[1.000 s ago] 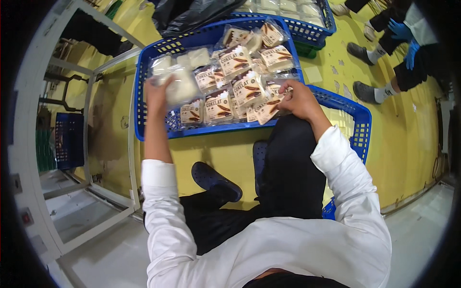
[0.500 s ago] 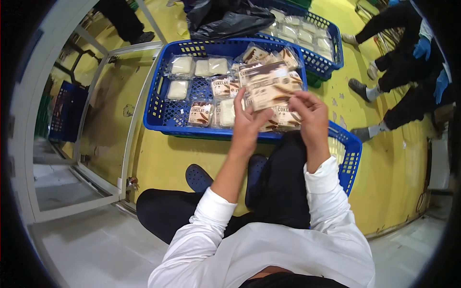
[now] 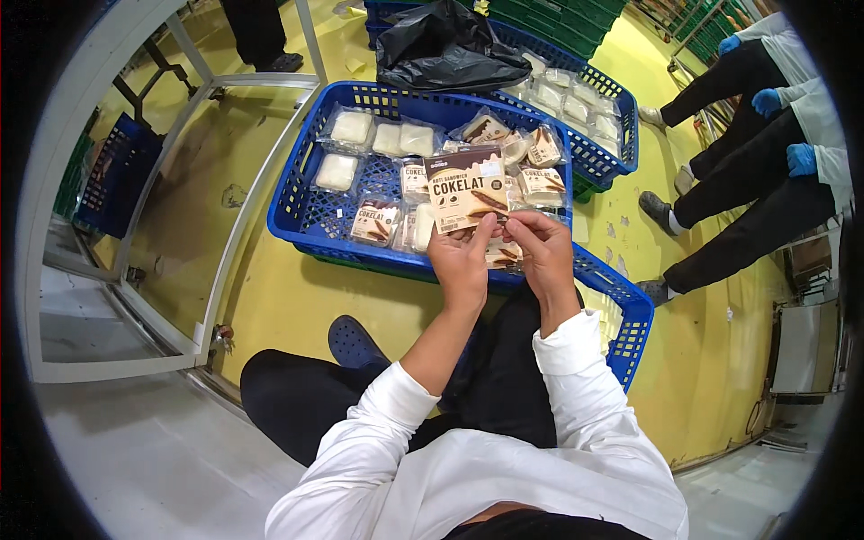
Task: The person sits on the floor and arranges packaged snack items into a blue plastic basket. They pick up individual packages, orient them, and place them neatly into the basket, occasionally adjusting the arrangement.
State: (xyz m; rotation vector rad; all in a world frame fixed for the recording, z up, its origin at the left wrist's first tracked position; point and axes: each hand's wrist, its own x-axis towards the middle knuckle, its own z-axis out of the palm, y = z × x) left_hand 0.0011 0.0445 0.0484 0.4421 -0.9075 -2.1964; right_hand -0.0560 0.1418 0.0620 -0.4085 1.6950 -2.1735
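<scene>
I hold a brown and cream bread packet (image 3: 466,187) up in front of me with both hands. My left hand (image 3: 462,261) pinches its lower left edge and my right hand (image 3: 540,252) pinches its lower right edge. Beneath it stands a blue plastic crate (image 3: 306,216) on the yellow floor, holding several wrapped bread packets (image 3: 376,220) and several plain white buns in clear wrap (image 3: 351,128). More packets lie hidden behind the one I hold.
A second blue crate (image 3: 632,331) sits by my right knee. Another blue crate (image 3: 603,153) with clear-wrapped buns stands behind, with a black plastic bag (image 3: 445,49) at its left. People in dark trousers and blue gloves (image 3: 801,158) stand at the right. A white metal frame (image 3: 211,297) is at my left.
My left hand left the white bun packet in the crate and came over to the right hand. Both hands now lift one brown packet clear of the crate.
</scene>
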